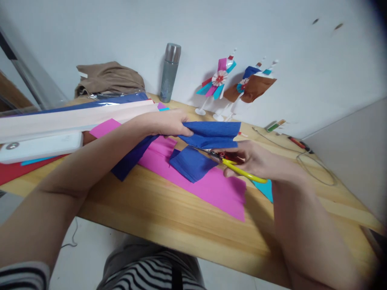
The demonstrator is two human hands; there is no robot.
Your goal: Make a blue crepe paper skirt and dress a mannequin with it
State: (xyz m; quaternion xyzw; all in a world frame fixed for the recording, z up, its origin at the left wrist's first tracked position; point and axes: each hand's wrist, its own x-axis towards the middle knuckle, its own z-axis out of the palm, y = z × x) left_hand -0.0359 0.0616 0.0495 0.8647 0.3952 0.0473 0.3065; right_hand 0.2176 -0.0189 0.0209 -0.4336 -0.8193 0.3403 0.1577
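I have the left hand [172,121] pinching blue paper [216,131] above the tabletop [145,209], while my right hand [252,159] grips yellow-handled scissors [246,172], blades at the paper's lower edge. Beneath them I see a blue piece [193,164] over a pink sheet [223,193]; whether it joins the rest, I cannot tell. A flask [169,76] stands behind.

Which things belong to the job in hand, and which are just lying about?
In use:
blue paper, held in the left hand
yellow-handled scissors, in the right hand

Apparently just lying about:
flask, upright at the back
brown cloth, back left
white device, far left
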